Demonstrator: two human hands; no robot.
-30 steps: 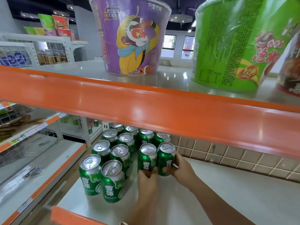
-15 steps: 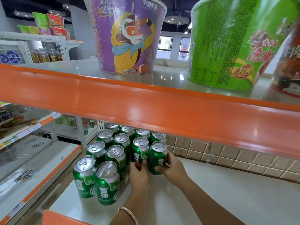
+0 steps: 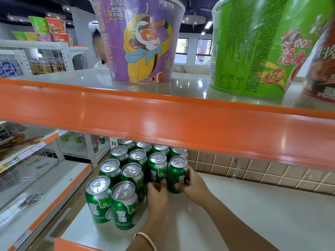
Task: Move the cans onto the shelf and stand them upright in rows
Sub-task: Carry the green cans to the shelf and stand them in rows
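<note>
Green cans (image 3: 125,205) stand upright in 4 rows on the white shelf (image 3: 235,214). The right hand (image 3: 194,185) has its fingers curled round the end can (image 3: 177,175). The left hand (image 3: 158,195) grips the next can (image 3: 157,169) low down, just beside it.

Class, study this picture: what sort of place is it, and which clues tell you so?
Probably a small shop or supermarket: orange-edged shelves, identical green cans standing in rows, and large instant-noodle tubs displayed on the shelf above.
</note>
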